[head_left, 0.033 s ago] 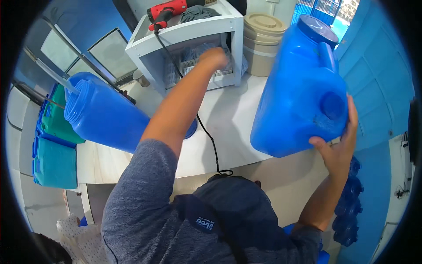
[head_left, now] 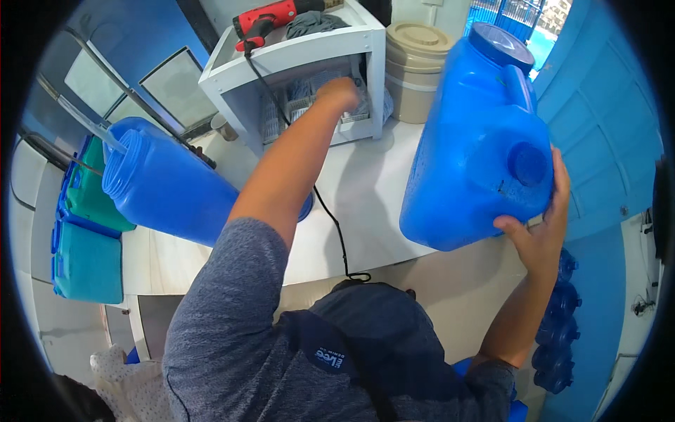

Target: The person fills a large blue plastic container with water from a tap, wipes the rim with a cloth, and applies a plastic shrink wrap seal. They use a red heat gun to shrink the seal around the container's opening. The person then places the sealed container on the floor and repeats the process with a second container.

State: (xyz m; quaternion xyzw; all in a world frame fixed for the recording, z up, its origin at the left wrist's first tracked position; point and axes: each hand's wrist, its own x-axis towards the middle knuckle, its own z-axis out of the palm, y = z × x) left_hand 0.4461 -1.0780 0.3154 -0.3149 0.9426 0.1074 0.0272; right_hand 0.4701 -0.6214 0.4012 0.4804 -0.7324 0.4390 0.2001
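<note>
With its arm stretched forward, my left hand reaches into the lower opening of a small white stand. It is over clear plastic-looking items and small baskets; its fingers are bent down out of sight, so I cannot tell what they touch. My right hand grips the lower right side of a big blue water jug, thumb on the near face and fingers along the side. The jug stands on the white counter, with a wide lid on top and a small blue cap on its near face.
An uncapped blue jug with a hose in its mouth stands left. A red heat-gun-like tool lies on the stand, its black cord crossing the counter. Beige buckets stand behind. Teal containers are far left; blue bottles lower right.
My left hand has shifted slightly left inside the stand. The view has moved a little; the right hand stays on the jug.
</note>
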